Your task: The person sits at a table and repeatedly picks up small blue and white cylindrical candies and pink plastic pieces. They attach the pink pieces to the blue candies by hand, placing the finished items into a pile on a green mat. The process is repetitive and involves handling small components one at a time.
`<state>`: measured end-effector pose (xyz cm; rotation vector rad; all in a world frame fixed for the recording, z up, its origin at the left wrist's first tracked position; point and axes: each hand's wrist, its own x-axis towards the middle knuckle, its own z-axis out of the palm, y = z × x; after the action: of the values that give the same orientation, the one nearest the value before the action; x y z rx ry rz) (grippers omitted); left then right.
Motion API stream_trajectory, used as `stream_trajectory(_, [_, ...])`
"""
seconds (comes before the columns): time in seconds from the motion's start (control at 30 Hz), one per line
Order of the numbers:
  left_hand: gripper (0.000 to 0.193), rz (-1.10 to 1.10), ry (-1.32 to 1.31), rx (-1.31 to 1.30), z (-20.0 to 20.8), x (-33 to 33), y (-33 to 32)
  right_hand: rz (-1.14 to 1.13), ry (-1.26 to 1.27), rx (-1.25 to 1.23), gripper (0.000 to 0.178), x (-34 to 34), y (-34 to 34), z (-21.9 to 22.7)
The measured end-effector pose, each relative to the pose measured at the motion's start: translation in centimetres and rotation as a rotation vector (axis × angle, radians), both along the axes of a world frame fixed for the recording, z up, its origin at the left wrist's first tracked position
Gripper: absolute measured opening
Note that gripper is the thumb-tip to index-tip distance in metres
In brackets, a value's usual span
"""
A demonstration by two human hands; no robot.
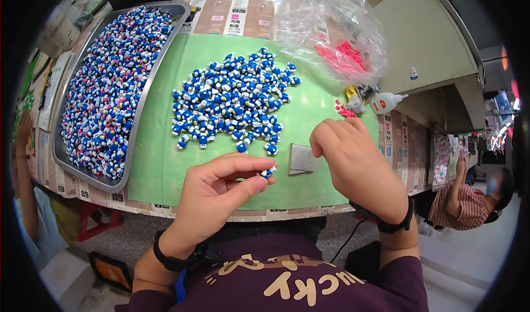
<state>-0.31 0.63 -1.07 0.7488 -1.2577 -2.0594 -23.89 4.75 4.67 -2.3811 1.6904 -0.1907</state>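
My left hand point(223, 186) pinches a small blue and white plastic figure point(268, 172) between thumb and fingertips, above the front of a green mat point(160, 168). To its right my right hand point(353, 157) is closed, fingers curled downward beside a small grey block point(302, 160). Its fingertips are mostly hidden, so whatever they hold cannot be made out. Beyond both hands spreads a loose pile of similar blue and white figures point(229, 99). Several tiny pink pieces point(346, 111) lie just past my right hand.
A metal tray point(131, 165) full of figures, many with pink parts, stands at left. A clear plastic bag point(309, 19) holding pink pieces point(349, 55) sits at the far right, near a white squeeze bottle point(386, 102) and a beige cabinet point(425, 47). Other people sit at both sides.
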Motion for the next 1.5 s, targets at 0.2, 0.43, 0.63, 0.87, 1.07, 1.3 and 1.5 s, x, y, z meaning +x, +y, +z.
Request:
stream_trajectory(0.2, [0.025, 0.036, 0.108, 0.068, -0.3, -0.2, 0.3, -0.147, -0.429, 0.070, 0.027, 0.6, 0.7, 1.7])
stream_trajectory(0.43, [0.023, 0.090, 0.123, -0.058, 0.8, -0.9, 0.8, -0.132, -0.815, -0.002, 0.031, 3.7, 1.9, 1.2])
stream_trajectory(0.63, [0.022, 0.179, 0.043, -0.287, 1.2, -1.5, 1.5, -0.177, -0.815, -0.059, 0.033, 4.2, 2.2, 0.5])
stream_trajectory(0.87, [0.024, 0.276, -0.074, -0.772, 1.4, -1.4, 1.2, -0.238, -0.927, -0.138, 0.038, 5.0, 3.1, -0.9])
stream_trajectory(1.07, [0.028, 0.434, -0.119, -0.883, 1.2, 2.3, -1.0, -0.366, -0.840, -0.184, 0.036, 0.4, 2.9, -0.2])
stream_trajectory(1.3, [0.019, 0.864, -0.761, -0.759, -0.9, 13.9, -6.0, -0.713, -0.470, 0.163, 0.021, -6.3, 7.0, -2.0])
stream_trajectory(1.5, [0.023, 0.865, -0.838, -0.865, 1.0, 9.3, -5.4, -0.565, -0.466, 0.055, 0.017, -6.1, 6.5, -3.5])
